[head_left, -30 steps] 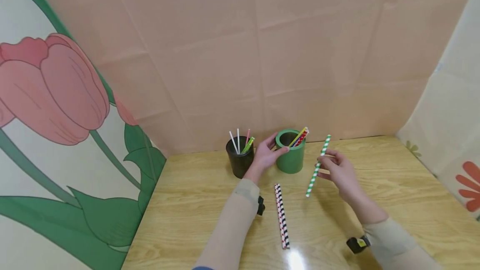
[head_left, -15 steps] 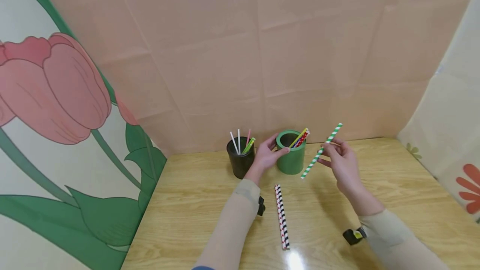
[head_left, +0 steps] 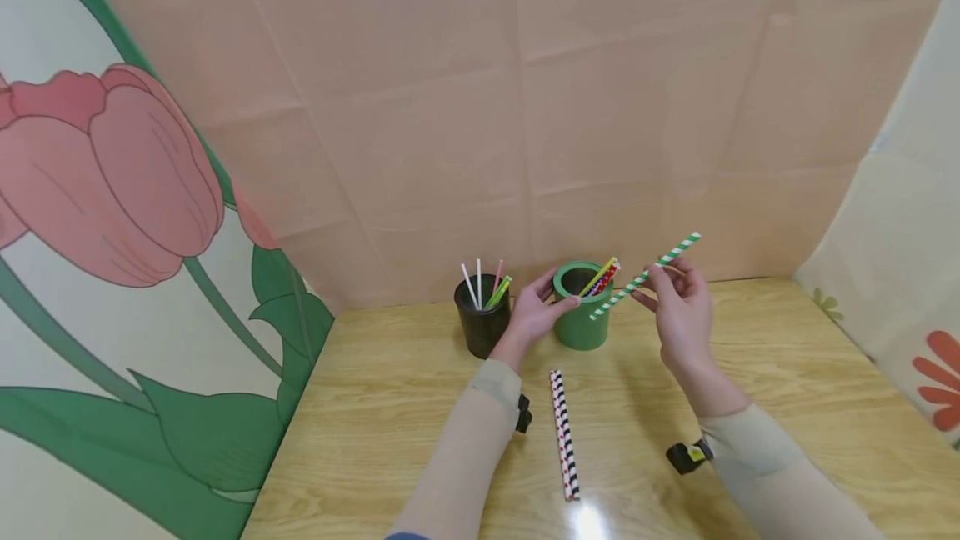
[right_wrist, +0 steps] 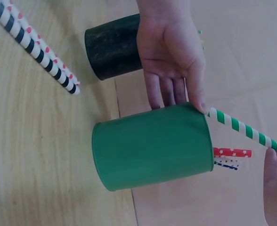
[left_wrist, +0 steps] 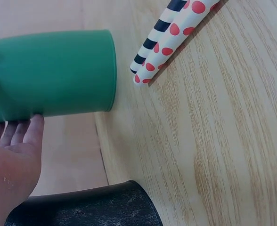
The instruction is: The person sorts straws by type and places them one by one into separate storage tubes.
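My left hand (head_left: 534, 313) grips the green cup (head_left: 581, 330) at its left side, thumb on the rim and fingers along the wall. Several patterned straws (right_wrist: 232, 153), red with white stars among them, lean out of that cup. In my right hand (head_left: 686, 319) a green-and-white striped paper straw (head_left: 681, 247) is pinched near its middle. It slants, with its lower end beside the green cup's right rim in the head view. Right of the left forearm, two paper straws (head_left: 564, 440) lie side by side on the table, one black-striped, one red-dotted.
A black cup (head_left: 482, 332) stands just left of the left hand, holding white, pink and green sticks. The wooden table (head_left: 375, 407) meets a pinkish cloth backdrop (head_left: 412, 148) close behind both cups. A tulip-patterned panel (head_left: 120, 190) borders the left side.
My right hand has lifted the striped straw up and tilted it flatter, bringing its lower end to the green cup's rim. The left hand has kept its hold on the cup.
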`<action>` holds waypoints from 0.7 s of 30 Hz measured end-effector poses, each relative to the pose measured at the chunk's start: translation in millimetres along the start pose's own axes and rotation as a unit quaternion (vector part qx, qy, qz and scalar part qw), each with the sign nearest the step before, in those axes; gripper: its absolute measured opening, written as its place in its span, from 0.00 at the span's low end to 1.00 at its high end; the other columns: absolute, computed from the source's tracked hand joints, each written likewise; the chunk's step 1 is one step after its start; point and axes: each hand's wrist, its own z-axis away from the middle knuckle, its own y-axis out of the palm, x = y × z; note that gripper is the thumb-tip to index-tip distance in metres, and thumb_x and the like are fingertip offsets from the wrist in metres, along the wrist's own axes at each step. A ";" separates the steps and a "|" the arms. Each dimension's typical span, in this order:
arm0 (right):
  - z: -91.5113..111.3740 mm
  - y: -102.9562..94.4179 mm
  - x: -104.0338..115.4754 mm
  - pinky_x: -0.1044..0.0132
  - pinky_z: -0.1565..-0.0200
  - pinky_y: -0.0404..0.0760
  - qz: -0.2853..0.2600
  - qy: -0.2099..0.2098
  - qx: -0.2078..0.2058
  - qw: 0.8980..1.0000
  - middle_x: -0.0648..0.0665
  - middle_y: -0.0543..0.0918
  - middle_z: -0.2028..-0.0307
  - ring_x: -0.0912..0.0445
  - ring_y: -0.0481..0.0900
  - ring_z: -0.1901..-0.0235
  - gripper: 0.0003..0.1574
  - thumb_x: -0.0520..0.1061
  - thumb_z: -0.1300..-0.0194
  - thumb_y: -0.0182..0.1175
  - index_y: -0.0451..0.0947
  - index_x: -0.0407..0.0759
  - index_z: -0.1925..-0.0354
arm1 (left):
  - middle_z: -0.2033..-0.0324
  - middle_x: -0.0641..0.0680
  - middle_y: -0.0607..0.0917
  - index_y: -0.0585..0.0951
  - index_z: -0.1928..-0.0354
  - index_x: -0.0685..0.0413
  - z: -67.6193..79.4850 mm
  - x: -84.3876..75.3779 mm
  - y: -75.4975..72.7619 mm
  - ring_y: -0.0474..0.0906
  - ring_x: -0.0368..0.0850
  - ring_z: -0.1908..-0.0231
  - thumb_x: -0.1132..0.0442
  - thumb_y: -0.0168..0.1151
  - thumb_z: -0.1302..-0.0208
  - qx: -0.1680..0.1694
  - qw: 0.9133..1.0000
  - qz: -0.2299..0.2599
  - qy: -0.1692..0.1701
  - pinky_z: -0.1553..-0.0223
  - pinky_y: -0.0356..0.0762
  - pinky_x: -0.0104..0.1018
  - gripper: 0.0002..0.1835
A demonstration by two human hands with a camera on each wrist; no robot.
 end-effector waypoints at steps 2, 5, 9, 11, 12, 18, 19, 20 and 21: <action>-2.5 3.7 0.4 0.62 0.58 0.92 -0.010 -0.013 -0.005 1.000 0.40 0.82 0.56 0.53 0.86 0.60 0.11 0.36 0.24 0.65 0.77 0.40 0.46 | 0.27 0.56 0.77 0.69 0.20 0.56 -0.2 0.5 -0.2 0.73 0.53 0.27 0.60 0.80 0.35 0.001 1.000 0.000 0.002 0.27 0.71 0.40 0.44; -7.4 9.5 0.9 0.63 0.58 0.92 -0.016 -0.025 -0.004 1.000 0.40 0.81 0.56 0.53 0.86 0.60 0.11 0.35 0.25 0.66 0.78 0.39 0.47 | 0.27 0.56 0.77 0.70 0.20 0.56 -0.9 1.5 -0.6 0.73 0.53 0.27 0.60 0.80 0.35 0.003 1.000 0.000 0.005 0.27 0.71 0.38 0.44; -19.7 17.9 2.7 0.61 0.54 0.91 -0.008 -0.040 0.010 0.999 0.41 0.80 0.56 0.53 0.86 0.58 0.12 0.35 0.26 0.67 0.79 0.38 0.47 | 0.27 0.57 0.77 0.70 0.21 0.56 -1.8 1.9 -0.5 0.73 0.53 0.27 0.60 0.80 0.35 0.005 1.000 0.003 0.009 0.27 0.72 0.38 0.43; -28.0 22.7 4.2 0.59 0.51 0.90 0.007 -0.047 0.022 0.999 0.41 0.80 0.55 0.54 0.85 0.58 0.12 0.35 0.27 0.68 0.79 0.38 0.47 | 0.27 0.56 0.77 0.70 0.21 0.56 -2.2 2.2 -0.2 0.73 0.53 0.27 0.60 0.80 0.35 0.005 1.000 0.004 0.008 0.27 0.72 0.38 0.44; -32.5 25.4 5.1 0.58 0.50 0.90 0.014 -0.049 0.028 0.998 0.41 0.80 0.56 0.54 0.85 0.59 0.12 0.35 0.27 0.68 0.79 0.38 0.48 | 0.27 0.56 0.76 0.70 0.20 0.56 -2.4 2.3 0.0 0.73 0.53 0.27 0.60 0.80 0.35 0.006 1.000 0.006 0.007 0.27 0.71 0.39 0.44; -59.9 38.1 8.4 0.65 0.52 0.90 0.092 -0.051 0.066 0.992 0.44 0.82 0.57 0.57 0.86 0.61 0.17 0.36 0.27 0.67 0.78 0.35 0.43 | 0.27 0.56 0.77 0.71 0.21 0.53 -2.2 2.7 0.9 0.73 0.52 0.27 0.61 0.80 0.35 0.002 1.000 0.009 -0.002 0.27 0.71 0.38 0.43; -63.8 39.0 8.2 0.67 0.53 0.90 0.110 -0.049 0.071 0.990 0.44 0.82 0.57 0.57 0.86 0.61 0.19 0.36 0.27 0.66 0.77 0.34 0.42 | 0.27 0.56 0.77 0.71 0.21 0.53 -2.1 2.7 1.0 0.73 0.52 0.27 0.61 0.80 0.35 0.002 1.000 0.009 -0.002 0.27 0.71 0.38 0.43; -67.5 39.6 7.7 0.69 0.54 0.90 0.125 -0.047 0.076 0.988 0.45 0.82 0.57 0.58 0.86 0.61 0.21 0.36 0.27 0.66 0.76 0.31 0.40 | 0.27 0.56 0.77 0.71 0.21 0.53 -1.9 2.6 1.1 0.73 0.52 0.27 0.61 0.80 0.35 0.001 1.000 0.010 -0.002 0.27 0.71 0.38 0.43; -70.7 39.7 7.1 0.70 0.55 0.89 0.143 -0.045 0.081 0.985 0.46 0.83 0.57 0.59 0.86 0.61 0.24 0.36 0.27 0.66 0.74 0.29 0.38 | 0.27 0.56 0.77 0.71 0.21 0.53 -1.7 2.5 1.2 0.73 0.52 0.27 0.61 0.80 0.35 0.000 1.000 0.011 -0.001 0.27 0.72 0.38 0.43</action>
